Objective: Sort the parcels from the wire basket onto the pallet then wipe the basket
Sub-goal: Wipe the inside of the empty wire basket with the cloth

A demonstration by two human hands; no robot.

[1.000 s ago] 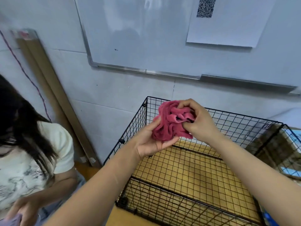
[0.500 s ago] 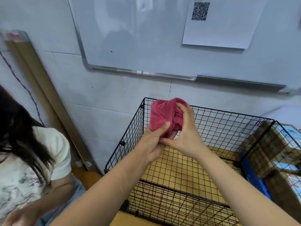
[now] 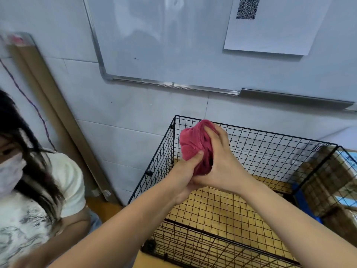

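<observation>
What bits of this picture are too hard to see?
Head view:
- Cloth: partly covered by the left hand and right hand.
- Boxes: behind the basket wire, cut off by the right edge.
- Code on the paper: blurry, cut by the top edge.

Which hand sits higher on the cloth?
The right hand: its fingers curl over the cloth; the left hand grips lower, thumb in front.
</observation>
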